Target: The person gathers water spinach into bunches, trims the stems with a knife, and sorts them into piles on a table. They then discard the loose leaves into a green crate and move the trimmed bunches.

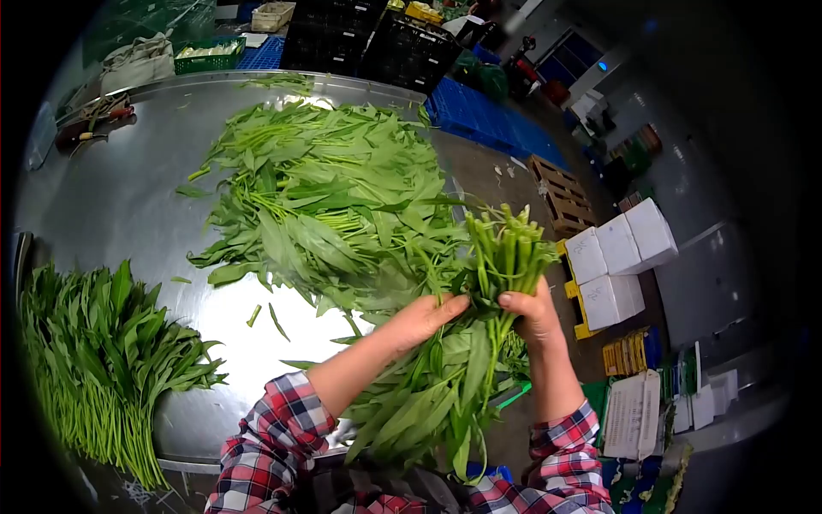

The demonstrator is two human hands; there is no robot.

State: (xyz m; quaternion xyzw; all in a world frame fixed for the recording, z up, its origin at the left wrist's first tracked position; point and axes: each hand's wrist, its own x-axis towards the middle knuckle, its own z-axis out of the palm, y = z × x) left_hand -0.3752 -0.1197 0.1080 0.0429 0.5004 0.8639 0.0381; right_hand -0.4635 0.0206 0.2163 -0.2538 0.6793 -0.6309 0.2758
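A bunch of water spinach (505, 257) is held up near the table's right edge, its cut stem ends pointing away from me and its leaves hanging towards my body. My right hand (533, 310) is closed around the stems from the right, thumb on top. From the left, my left hand (426, 320) grips the same bunch just below the stem ends; some of its fingers are hidden by leaves. Just beyond my hands lies a large heap of loose water spinach (334, 188). Another pile with its stems lined up (107, 360) rests at the table's left corner.
The metal table (163, 206) carries a few stray leaves and a dark tool with a red part (94, 128) at the far left. Black crates (368, 43) and a blue pallet (492, 124) stand beyond it. White boxes (612, 257) are stacked on the right.
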